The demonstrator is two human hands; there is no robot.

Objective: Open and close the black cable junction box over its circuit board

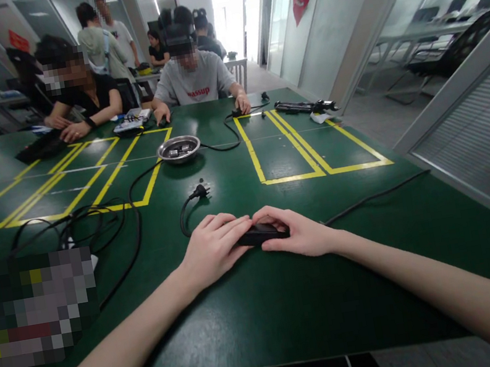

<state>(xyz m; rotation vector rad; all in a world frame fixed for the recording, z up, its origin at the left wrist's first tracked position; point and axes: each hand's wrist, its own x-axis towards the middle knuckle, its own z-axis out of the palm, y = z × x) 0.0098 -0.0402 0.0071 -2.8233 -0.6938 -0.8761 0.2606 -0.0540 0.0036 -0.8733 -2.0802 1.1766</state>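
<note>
A black power adapter (263,233) lies low at the green table, between my two hands. My left hand (212,248) is closed over its left end, the fingers stretched across the top. Around the right end curls my right hand (303,230), thumb in front and fingers behind. From the left side a short cable runs to a black plug (201,192) just beyond my left hand. Another black cable (378,195) trails off to the right from behind my right wrist. The underside of the adapter is hidden.
Past the plug stands a metal bowl (181,159) with small metal parts in it. Tangled black cables (96,224) and a blurred-out item (36,312) lie at left. Yellow tape marks the green table (268,323). Two people work across it; a black tripod-like object (302,105) lies far right.
</note>
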